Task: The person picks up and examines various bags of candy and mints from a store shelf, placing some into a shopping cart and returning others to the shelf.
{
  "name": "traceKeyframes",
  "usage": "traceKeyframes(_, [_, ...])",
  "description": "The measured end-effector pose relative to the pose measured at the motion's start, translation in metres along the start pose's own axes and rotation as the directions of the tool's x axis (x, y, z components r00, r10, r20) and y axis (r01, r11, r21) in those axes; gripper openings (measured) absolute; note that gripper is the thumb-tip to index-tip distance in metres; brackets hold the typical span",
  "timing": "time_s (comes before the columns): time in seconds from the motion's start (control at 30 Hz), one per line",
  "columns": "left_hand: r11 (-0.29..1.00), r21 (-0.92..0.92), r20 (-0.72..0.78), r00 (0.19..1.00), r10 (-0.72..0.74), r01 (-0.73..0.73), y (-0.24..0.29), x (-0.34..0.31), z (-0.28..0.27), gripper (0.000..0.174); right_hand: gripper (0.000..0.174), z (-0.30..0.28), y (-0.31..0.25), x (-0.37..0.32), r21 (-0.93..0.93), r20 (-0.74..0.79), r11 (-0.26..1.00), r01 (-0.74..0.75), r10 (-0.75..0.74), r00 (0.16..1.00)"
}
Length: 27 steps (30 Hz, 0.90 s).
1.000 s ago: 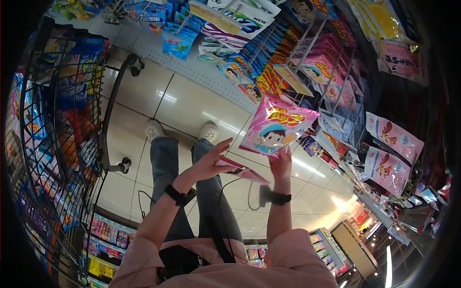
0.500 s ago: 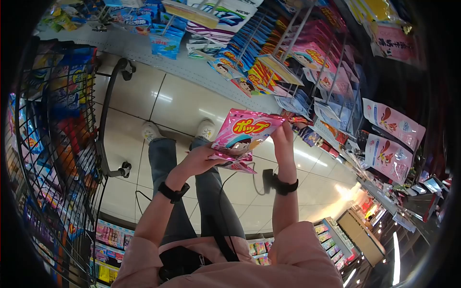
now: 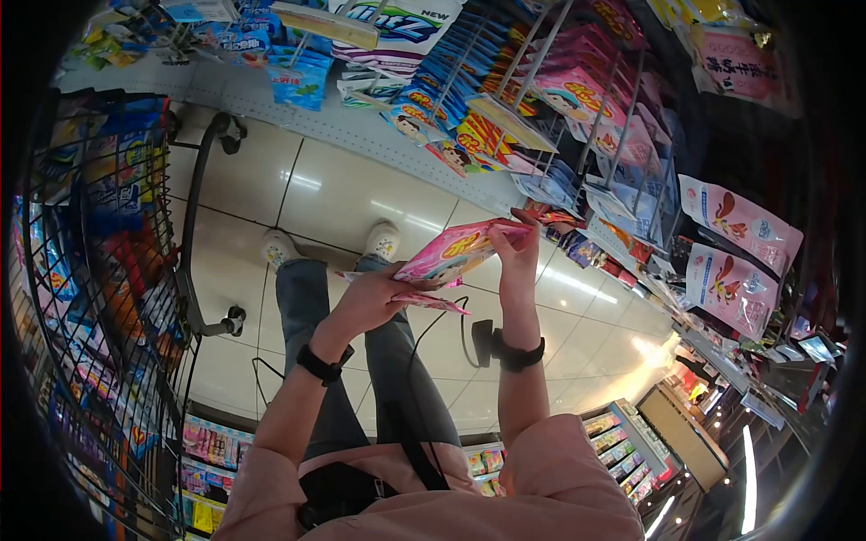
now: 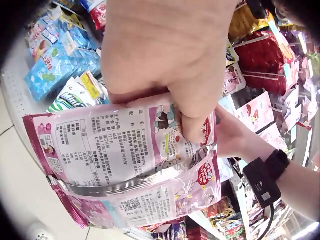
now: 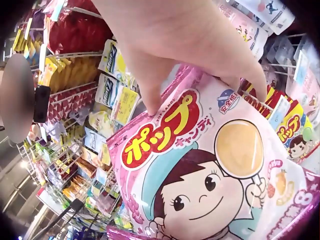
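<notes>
Two pink lollipop candy bags are in my hands in front of my legs. My left hand holds both by their left side, its thumb and fingers around the edges. My right hand pinches the far right edge of the upper bag, which is tilted. Beneath it lies the lower bag, partly hidden. The left wrist view shows printed white back panels on one bag and on the other bag. A cartoon face and yellow lettering fill the front of the upper bag in the right wrist view.
A black wire shopping cart loaded with snack bags stands on the left. Ahead, a rack carries hanging pink candy bags and a mint bag. Pink pouches hang at right. Tiled floor lies below.
The right hand first held one bag up apart from the other. Both bags then came together at the left hand, and the upper one has since tilted flatter.
</notes>
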<state>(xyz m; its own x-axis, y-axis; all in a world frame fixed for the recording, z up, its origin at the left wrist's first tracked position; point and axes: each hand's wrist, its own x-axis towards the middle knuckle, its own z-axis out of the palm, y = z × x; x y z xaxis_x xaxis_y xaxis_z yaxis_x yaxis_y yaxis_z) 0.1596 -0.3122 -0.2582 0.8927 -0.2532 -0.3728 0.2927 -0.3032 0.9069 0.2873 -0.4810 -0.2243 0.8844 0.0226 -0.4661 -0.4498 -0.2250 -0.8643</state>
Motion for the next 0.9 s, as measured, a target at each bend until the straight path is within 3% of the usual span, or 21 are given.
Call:
traceKeyframes(0.17, [1.000, 0.010, 0.012, 1.000, -0.001, 0.001, 0.006, 0.003, 0.001, 0.017, 0.052, -0.003, 0.004, 0.001, 0.027, -0.018, 1.000, 0.007, -0.007, 1.000])
traceKeyframes(0.27, [0.999, 0.012, -0.026, 0.998, 0.052, -0.052, 0.005, 0.005, 0.004, 0.016, 0.048, -0.005, 0.007, 0.002, 0.120, -0.021, 0.993, -0.016, 0.018, 1.000])
traceKeyframes(0.43, [0.995, 0.101, -0.014, 1.000, -0.010, 0.011, 0.002, 0.010, 0.004, 0.014, 0.037, -0.021, 0.023, 0.007, 0.353, 0.056, 0.934, -0.059, 0.042, 0.998])
traceKeyframes(0.57, [0.989, 0.142, -0.058, 0.997, 0.048, -0.039, 0.008, 0.018, 0.003, 0.012, 0.034, -0.019, 0.018, 0.008, 0.234, -0.016, 0.971, -0.044, 0.049, 0.999])
traceKeyframes(0.77, [0.973, 0.229, -0.125, 0.991, 0.057, -0.027, 0.015, 0.058, 0.008, 0.013, 0.012, -0.046, 0.036, 0.027, 0.545, -0.059, 0.837, 0.048, -0.019, 0.998])
traceKeyframes(0.9, [0.978, 0.199, -0.112, 0.990, 0.087, -0.064, 0.020, 0.093, 0.009, 0.015, 0.010, -0.057, 0.024, 0.051, 0.616, -0.112, 0.782, 0.093, -0.030, 0.993])
